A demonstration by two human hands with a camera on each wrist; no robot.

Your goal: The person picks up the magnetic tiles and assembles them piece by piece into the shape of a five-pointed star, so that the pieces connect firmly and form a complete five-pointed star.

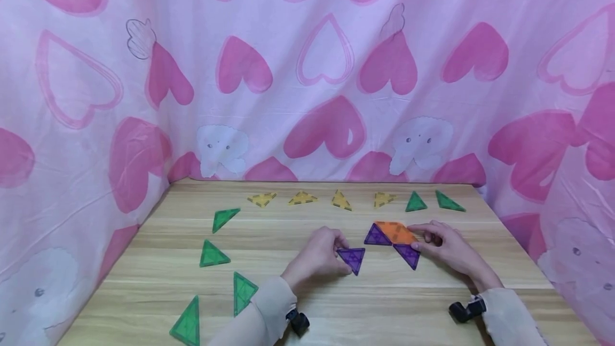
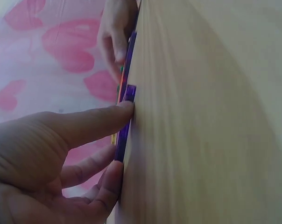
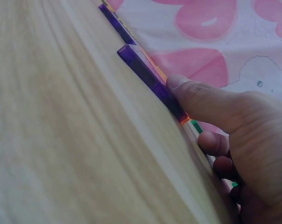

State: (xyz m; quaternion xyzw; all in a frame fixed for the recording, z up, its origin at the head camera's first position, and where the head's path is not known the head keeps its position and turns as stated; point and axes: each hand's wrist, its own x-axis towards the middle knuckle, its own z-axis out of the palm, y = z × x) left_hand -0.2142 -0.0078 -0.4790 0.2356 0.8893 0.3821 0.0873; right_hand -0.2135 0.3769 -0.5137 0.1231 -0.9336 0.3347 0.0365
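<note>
The left grip [image 1: 323, 252] pinches a purple triangle [image 1: 353, 259] at eight o'clock from the orange piece [image 1: 402, 235]; the right grip [image 1: 448, 247] holds that piece's three o'clock edge. I would slide the triangle toward two o'clock, flat on the bench [image 1: 384, 308].

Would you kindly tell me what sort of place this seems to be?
Probably an indoor recording booth: pink heart-print cloth encloses the wooden table at the back and both sides, and black wrist devices, apparently cameras, are worn.
</note>
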